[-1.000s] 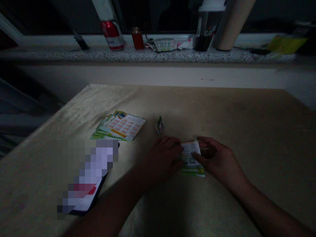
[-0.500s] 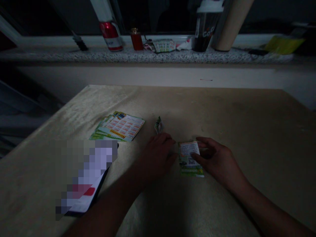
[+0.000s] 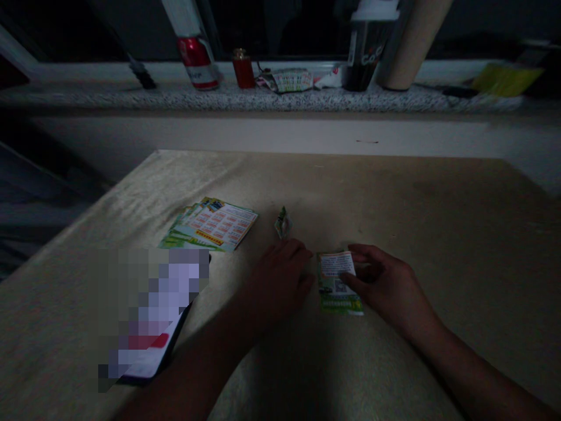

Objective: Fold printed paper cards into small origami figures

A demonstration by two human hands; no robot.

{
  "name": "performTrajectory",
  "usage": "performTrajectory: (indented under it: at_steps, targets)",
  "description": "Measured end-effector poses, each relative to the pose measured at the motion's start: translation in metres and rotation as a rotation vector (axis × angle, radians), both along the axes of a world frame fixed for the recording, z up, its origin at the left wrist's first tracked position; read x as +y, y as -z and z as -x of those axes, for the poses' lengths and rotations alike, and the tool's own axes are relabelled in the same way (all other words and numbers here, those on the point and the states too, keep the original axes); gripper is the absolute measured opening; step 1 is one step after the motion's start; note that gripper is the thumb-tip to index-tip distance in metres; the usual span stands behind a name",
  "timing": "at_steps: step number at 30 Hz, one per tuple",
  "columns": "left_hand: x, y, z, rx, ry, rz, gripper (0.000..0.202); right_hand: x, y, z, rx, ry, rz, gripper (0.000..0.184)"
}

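In the head view, my right hand (image 3: 385,280) grips the upper right edge of a green-and-white printed card (image 3: 339,301) with a QR code. My thumb lies on top of the card and the fingers curl by its edge. Left of the card, my left hand (image 3: 280,278) rests palm down on the table, fingers loosely stretched out and holding nothing. Just beyond its fingertips stands a small folded paper piece (image 3: 283,224) with green and white print. A fanned stack of similar printed cards (image 3: 219,225) lies farther left.
A phone (image 3: 153,345) with a lit, partly blurred screen lies left of my left forearm on the cloth-covered table (image 3: 394,199). Along the stone windowsill (image 3: 109,100) stand a red can (image 3: 197,64), an orange-red bottle (image 3: 243,70), a lidded cup (image 3: 368,52) and crumpled wrappers (image 3: 289,80).
Both hands stay almost where they were. My left hand has drawn back very slightly, showing more of the folded paper piece. The card has not visibly moved.
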State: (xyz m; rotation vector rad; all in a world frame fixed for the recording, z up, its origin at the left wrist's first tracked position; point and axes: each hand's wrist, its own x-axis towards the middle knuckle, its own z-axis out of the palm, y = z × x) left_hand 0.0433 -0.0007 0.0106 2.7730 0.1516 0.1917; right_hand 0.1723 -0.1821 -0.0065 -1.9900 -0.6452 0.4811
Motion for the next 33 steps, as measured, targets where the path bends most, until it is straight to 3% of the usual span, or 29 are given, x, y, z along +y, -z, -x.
performTrajectory:
  at_steps: [9, 33]
  targets:
    - [-0.0006, -0.0019, 0.0016, 0.008, 0.022, -0.003, 0.047, -0.0019, 0.0049, -0.0013, -0.023, -0.001, -0.004, 0.047]
    - [-0.0016, -0.0001, 0.0014, 0.017, 0.011, 0.036, 0.050, -0.0025, 0.0045, -0.0009, -0.027, -0.012, 0.023, 0.048]
